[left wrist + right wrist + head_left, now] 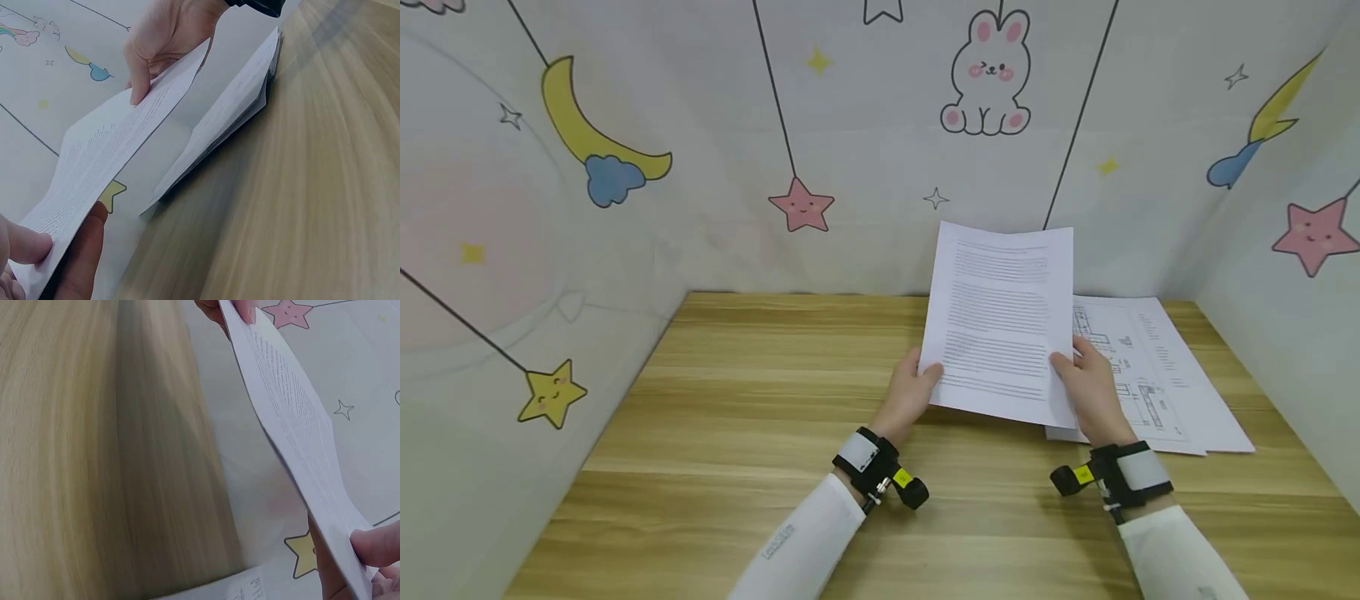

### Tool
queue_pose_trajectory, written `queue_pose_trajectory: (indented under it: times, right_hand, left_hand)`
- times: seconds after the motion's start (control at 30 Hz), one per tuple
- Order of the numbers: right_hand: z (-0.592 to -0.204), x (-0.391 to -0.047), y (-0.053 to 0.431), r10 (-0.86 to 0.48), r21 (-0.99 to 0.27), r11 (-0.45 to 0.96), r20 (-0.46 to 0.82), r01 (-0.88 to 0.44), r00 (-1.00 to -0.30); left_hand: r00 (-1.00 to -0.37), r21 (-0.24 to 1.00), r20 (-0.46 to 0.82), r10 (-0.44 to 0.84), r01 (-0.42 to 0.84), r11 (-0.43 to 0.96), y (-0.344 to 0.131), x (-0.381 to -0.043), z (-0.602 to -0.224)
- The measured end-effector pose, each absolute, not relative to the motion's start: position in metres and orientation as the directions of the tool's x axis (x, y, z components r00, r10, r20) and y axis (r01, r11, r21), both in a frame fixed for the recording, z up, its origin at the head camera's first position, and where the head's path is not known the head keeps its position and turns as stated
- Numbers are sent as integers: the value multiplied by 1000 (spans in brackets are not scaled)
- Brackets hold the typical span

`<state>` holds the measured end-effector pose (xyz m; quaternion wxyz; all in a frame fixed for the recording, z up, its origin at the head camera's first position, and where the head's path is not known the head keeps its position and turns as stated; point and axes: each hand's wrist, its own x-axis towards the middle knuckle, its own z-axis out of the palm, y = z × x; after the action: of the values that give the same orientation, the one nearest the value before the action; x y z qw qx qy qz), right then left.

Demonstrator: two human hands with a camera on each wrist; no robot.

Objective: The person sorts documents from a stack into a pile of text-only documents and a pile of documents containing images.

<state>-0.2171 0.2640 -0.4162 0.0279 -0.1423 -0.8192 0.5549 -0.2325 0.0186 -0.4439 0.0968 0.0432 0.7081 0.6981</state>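
White rectangular text-printed paper [996, 325]: above the wood-grain table [737, 400], toward its far edge, between both hands; long axis runs near to far.
Bare left hand [910, 396]: thumb and fingers pinch the paper's lower left side.
Bare right hand [1093, 396]: pinches its lower right side.
White drawing-printed sheets [1165, 392]: toward the table's right edge, nearer the right hand.

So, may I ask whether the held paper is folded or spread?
Spread: the held paper bows slightly, its printed face showing no fold.
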Motion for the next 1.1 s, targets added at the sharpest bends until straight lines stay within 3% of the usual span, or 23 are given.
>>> queue_pose_trajectory:
  times: [0.77,1.1]
  right_hand:
    - [-420,-224,177,91,-957,282,-42,66,-995]
    - [-422,-226,143,62,-968,237,-69,82,-996]
  left_hand:
    - [-996,988,-77,41,-71,140,-70,-223,-441]
    - [-996,985,-90,-16,-92,149,-102,-221,-445]
